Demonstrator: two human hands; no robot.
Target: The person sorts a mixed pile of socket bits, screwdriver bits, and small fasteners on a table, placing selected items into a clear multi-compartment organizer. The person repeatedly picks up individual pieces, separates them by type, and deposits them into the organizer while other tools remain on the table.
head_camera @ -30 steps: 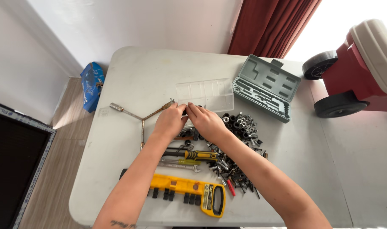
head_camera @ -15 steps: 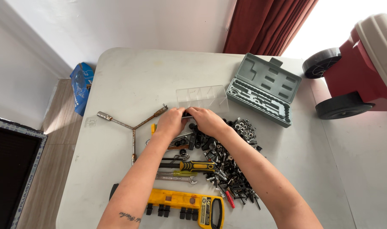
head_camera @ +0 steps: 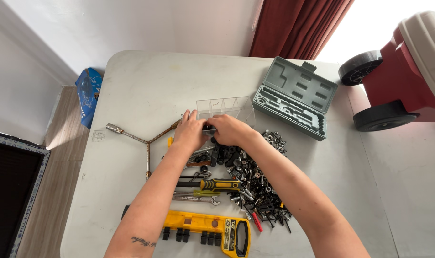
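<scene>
My left hand [head_camera: 190, 131] and my right hand [head_camera: 230, 129] meet at the near edge of a clear plastic compartment box [head_camera: 224, 106] on the white table [head_camera: 146, 81]. Both grip that edge, and the box's clear panel stands tilted up behind my fingers. A small dark piece [head_camera: 209, 128] shows between my two hands; I cannot tell which hand touches it. A pile of black and silver sockets and bits [head_camera: 255, 184] lies just below my right forearm.
A three-arm metal wrench [head_camera: 148, 141] lies left of my left hand. An open grey tool case [head_camera: 293, 98] sits to the right. A yellow-handled screwdriver [head_camera: 217, 185], a small spanner [head_camera: 198, 198] and a yellow saw [head_camera: 212, 228] lie nearer me. A red wheeled cart [head_camera: 403, 71] stands beyond the table's right edge.
The clear box, lying flat a second ago, now has its panel tipped upward. My hands stayed at its near edge, and the view shifted slightly.
</scene>
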